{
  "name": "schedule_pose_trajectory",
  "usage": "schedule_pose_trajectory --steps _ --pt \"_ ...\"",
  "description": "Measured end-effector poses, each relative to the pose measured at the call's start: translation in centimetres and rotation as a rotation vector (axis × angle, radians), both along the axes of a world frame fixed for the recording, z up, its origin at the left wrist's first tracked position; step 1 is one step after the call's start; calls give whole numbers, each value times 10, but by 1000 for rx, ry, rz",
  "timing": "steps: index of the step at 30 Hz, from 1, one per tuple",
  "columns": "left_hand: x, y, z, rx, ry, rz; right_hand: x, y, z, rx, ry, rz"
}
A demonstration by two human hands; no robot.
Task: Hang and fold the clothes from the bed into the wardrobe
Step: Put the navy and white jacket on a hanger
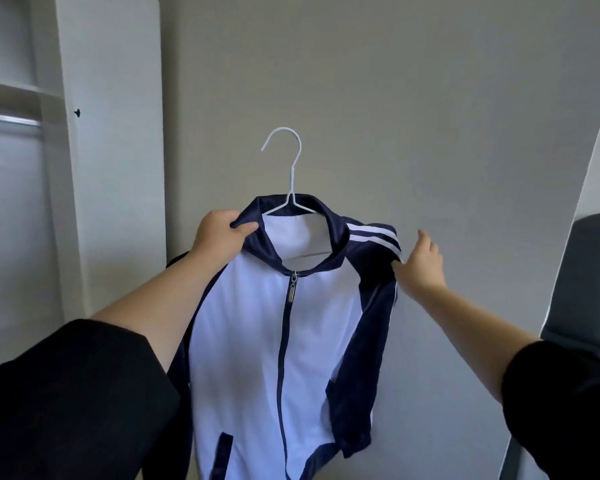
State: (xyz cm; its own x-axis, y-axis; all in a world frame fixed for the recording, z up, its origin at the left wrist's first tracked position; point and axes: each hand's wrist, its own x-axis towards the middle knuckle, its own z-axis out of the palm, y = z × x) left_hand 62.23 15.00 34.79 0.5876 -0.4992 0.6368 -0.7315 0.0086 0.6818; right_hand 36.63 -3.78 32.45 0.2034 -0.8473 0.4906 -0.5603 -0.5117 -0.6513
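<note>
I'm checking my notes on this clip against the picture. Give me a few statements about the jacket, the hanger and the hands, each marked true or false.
1. The jacket is zipped up. True.
2. The hanger is already hung up. False: its hook is free in the air, and the rail is off to the left.
3. The left hand grips the jacket's collar. True.
4. The jacket is red. False: it is white with navy sleeves and collar.
5. The right hand is at the jacket's striped shoulder. True.

head view, facing forward, close in
</note>
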Motion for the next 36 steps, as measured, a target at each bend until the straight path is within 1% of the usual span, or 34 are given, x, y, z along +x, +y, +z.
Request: schedule_pose_trajectory --steps 2,5,9,12,14,16,18,21,23,25,28,30,33,35,36 --pt "-3 -1 -2 8 -9 -26 4 -4 -7 -10 58 34" --pt "-2 1 -5 47 -19 -14 3 -7 -11 -98 146 33" --pt "10 11 -11 82 -62 75 -18 -10 -20 -61 349 28" --pt "9 11 -17 92 -101 108 -23 -4 -32 -70 392 4" --pt "5 8 -21 103 -110 100 -19 4 -36 -156 301 32" --pt "1 5 -27 114 -98 75 -10 16 -30 -222 120 122" --pt "-3 1 -33 118 -75 40 5 30 -22 -183 22 245" --pt "-12 -4 -41 108 -76 32 26 48 -15 -32 78 358" --pt "-18 -7 -44 105 -95 21 33 51 -15 13 74 380" --pt "-22 -7 -46 110 -94 -17 32 47 -14 6 40 363" --pt "-22 -3 -50 164 -94 -67 27 40 -13 20 -64 286" --pt "-16 6 -56 254 -24 -106 24 35 -13 21 -87 232" --pt "4 24 -70 450 98 -135 16 27 -14 39 -113 192" --pt "15 33 -78 497 146 -128 11 23 -15 43 -133 176" --pt "18 36 -81 522 131 -99 9 22 -16 38 -133 169"
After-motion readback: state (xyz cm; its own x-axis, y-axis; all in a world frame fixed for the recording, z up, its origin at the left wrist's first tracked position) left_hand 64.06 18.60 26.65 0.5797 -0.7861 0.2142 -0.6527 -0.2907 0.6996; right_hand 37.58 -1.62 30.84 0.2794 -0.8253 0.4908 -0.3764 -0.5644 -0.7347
